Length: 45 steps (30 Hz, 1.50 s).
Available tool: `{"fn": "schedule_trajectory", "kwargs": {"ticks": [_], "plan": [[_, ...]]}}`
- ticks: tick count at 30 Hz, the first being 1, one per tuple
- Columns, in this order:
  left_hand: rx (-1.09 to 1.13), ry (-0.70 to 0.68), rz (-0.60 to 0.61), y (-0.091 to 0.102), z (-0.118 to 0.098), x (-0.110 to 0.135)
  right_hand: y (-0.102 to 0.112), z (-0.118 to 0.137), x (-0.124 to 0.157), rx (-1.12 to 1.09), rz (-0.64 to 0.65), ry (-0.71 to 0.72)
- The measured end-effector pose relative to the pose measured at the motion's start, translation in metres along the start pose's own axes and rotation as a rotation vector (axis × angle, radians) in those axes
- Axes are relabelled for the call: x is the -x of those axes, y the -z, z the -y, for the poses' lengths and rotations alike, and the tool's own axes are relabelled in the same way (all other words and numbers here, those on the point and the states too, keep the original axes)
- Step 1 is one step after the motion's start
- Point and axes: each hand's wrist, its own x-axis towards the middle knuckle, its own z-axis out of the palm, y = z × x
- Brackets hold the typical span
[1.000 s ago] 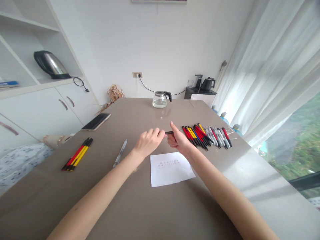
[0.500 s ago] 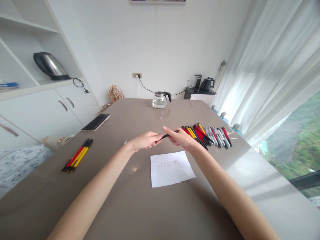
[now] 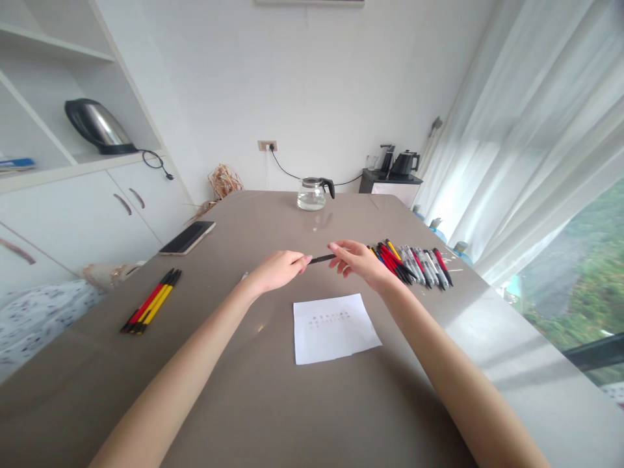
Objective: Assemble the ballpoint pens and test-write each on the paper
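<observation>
A black pen (image 3: 322, 259) is held level above the brown table (image 3: 273, 390), between my two hands. My left hand (image 3: 279, 269) pinches its left end with closed fingers. My right hand (image 3: 359, 260) grips its right end, fingers curled round it. Just below the hands lies a white sheet of paper (image 3: 334, 327) with a few small marks. To the right of my right hand lies a row of several pens (image 3: 414, 262) in red, yellow, black, blue and clear. My left wrist partly hides a clear pen on the table.
A small bundle of red, yellow and black pens (image 3: 152, 300) lies at the table's left. A dark phone (image 3: 188, 236) sits further back on the left, a glass coffee pot (image 3: 313, 193) at the far edge. A cabinet with a kettle (image 3: 97, 127) stands left, curtains hang right.
Both hands have lifted slightly and drawn apart, so more of the black pen shows between them. My right hand has turned from thumb-up to fingers over the pen.
</observation>
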Motion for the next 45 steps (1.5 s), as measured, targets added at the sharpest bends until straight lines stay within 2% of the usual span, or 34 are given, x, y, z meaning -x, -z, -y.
{"fn": "schedule_trajectory", "kwargs": {"ticks": [2, 7, 12, 17, 22, 28, 33, 39, 43, 45], "plan": [[-0.015, -0.008, 0.002, -0.001, -0.001, 0.0, 0.0, -0.001, 0.0, -0.025, -0.023, -0.009], [-0.038, 0.017, 0.005, -0.001, 0.001, -0.001, 0.002, -0.003, 0.0, -0.113, 0.037, 0.101], [0.006, -0.013, 0.029, -0.002, 0.004, -0.002, 0.0, -0.003, 0.0, -0.084, -0.017, -0.073], [0.008, 0.009, 0.038, -0.004, 0.007, -0.003, 0.001, -0.004, -0.001, -0.084, -0.012, 0.057], [0.037, 0.006, 0.054, -0.006, 0.01, -0.004, 0.0, -0.007, -0.002, -0.053, -0.024, -0.103], [0.044, 0.012, 0.057, -0.005, 0.014, -0.006, 0.0, -0.007, -0.002, -0.138, 0.047, 0.002], [0.057, 0.011, 0.068, -0.006, 0.011, -0.005, -0.003, -0.004, -0.002, -0.065, -0.048, -0.148], [0.057, 0.018, 0.077, -0.005, 0.013, -0.005, -0.002, -0.004, -0.001, -0.099, 0.006, -0.087], [0.056, 0.013, 0.074, -0.005, 0.014, -0.005, -0.001, -0.003, -0.001, -0.062, -0.041, -0.168], [0.058, 0.006, 0.076, -0.005, 0.014, -0.005, -0.001, -0.004, -0.001, -0.056, -0.059, -0.166]]}}
